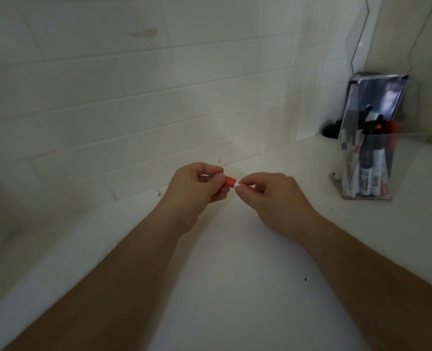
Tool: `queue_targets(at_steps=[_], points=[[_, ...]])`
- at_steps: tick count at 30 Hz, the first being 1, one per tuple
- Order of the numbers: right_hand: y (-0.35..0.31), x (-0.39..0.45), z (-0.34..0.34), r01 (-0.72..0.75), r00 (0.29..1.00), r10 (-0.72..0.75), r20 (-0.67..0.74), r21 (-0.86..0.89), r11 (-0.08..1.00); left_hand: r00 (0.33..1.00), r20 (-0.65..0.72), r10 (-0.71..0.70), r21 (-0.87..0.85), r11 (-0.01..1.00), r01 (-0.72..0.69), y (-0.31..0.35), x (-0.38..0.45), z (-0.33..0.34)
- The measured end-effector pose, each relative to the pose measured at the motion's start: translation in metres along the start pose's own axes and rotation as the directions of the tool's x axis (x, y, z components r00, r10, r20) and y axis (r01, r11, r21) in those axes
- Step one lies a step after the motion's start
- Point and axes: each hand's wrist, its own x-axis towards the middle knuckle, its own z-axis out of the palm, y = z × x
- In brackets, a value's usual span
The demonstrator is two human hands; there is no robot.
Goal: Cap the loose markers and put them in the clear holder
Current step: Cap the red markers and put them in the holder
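My left hand (197, 188) pinches a red marker cap (229, 181) between thumb and fingers, above the white counter. My right hand (273, 196) grips the marker body (240, 184), of which only a white band and a bit of red show at the fingertips. Cap and marker meet end to end between the two hands. The clear holder (361, 158) stands on the counter at the right, holding several capped markers, one with a red-orange cap.
A white brick wall runs behind the hands and meets the white counter (235, 249). A tall clear acrylic stand (377, 51) rises behind the holder with a dark picture in it. A small dark object (331, 130) sits in the corner.
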Motion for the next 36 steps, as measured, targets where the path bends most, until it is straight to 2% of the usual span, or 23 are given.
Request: queue_targets(at_steps=[5,9,11,12,14,15,16,18,20,21,23,26,27,29,30,31,34,36], points=[[-0.002,0.0,-0.004,-0.026,0.998,0.022,0.057,0.074,0.997,1.0,0.026,0.01,0.014,1.0,-0.01,0.001,-0.001,0.004],[-0.003,0.001,-0.012,-0.057,0.985,0.059,0.161,-0.015,0.998,0.998,0.056,0.028,0.037,0.999,-0.03,-0.003,-0.002,0.008],[-0.005,0.002,-0.016,-0.039,0.985,0.057,0.164,-0.114,0.993,0.992,0.046,0.116,0.153,0.981,-0.122,-0.005,-0.002,0.01],[-0.004,0.003,-0.018,-0.009,0.988,0.039,0.151,-0.195,0.981,0.98,0.041,0.196,0.305,0.931,-0.199,-0.005,-0.002,0.01],[-0.004,0.004,-0.023,0.075,0.989,-0.022,0.147,-0.365,0.928,0.937,0.087,0.337,0.583,0.746,-0.322,-0.004,-0.005,0.012],[-0.005,0.004,-0.024,0.115,0.986,-0.052,0.158,-0.424,0.899,0.918,0.113,0.38,0.64,0.679,-0.36,-0.002,-0.008,0.014],[-0.007,0.003,-0.026,0.138,0.985,-0.07,0.161,-0.468,0.873,0.902,0.126,0.413,0.645,0.656,-0.391,0.0,-0.01,0.016],[-0.016,0.004,-0.029,0.141,0.988,-0.09,0.123,-0.513,0.847,0.87,0.105,0.481,0.599,0.668,-0.441,0.004,-0.013,0.023],[-0.029,0.004,-0.036,0.139,0.99,-0.123,0.066,-0.474,0.869,0.843,0.074,0.533,0.54,0.689,-0.484,0.006,-0.018,0.029],[-0.039,0.004,-0.041,0.128,0.991,-0.129,0.027,-0.422,0.898,0.832,0.101,0.546,0.506,0.692,-0.515,0.006,-0.021,0.033],[-0.053,0.003,-0.057,0.071,0.991,-0.096,-0.093,-0.245,0.967,0.799,0.259,0.543,0.42,0.682,-0.599,0.009,-0.029,0.04],[-0.067,0.003,-0.092,0.039,0.944,0.004,-0.33,0.123,0.992,0.713,0.452,0.536,0.431,0.569,-0.701,0.006,-0.038,0.047],[-0.069,0.004,-0.109,0.082,0.903,-0.018,-0.428,0.132,0.988,0.688,0.49,0.535,0.456,0.515,-0.725,0.005,-0.04,0.05],[-0.069,0.006,-0.147,0.147,0.796,-0.14,-0.589,-0.036,0.988,0.67,0.54,0.509,0.492,0.455,-0.742,0.003,-0.044,0.054],[-0.066,0.008,-0.165,0.155,0.758,-0.193,-0.622,-0.116,0.981,0.669,0.55,0.501,0.493,0.451,-0.744,0.002,-0.045,0.055],[-0.061,0.011,-0.182,0.13,0.75,-0.219,-0.624,-0.185,0.974,0.669,0.552,0.498,0.488,0.458,-0.743,0.002,-0.046,0.057],[-0.037,0.015,-0.212,-0.054,0.823,-0.174,-0.542,-0.378,0.924,0.675,0.559,0.482,0.482,0.473,-0.738,-0.001,-0.048,0.059],[-0.023,0.009,-0.211,-0.119,0.896,-0.128,-0.424,-0.508,0.853,0.668,0.579,0.468,0.476,0.471,-0.743,-0.003,-0.047,0.06]])
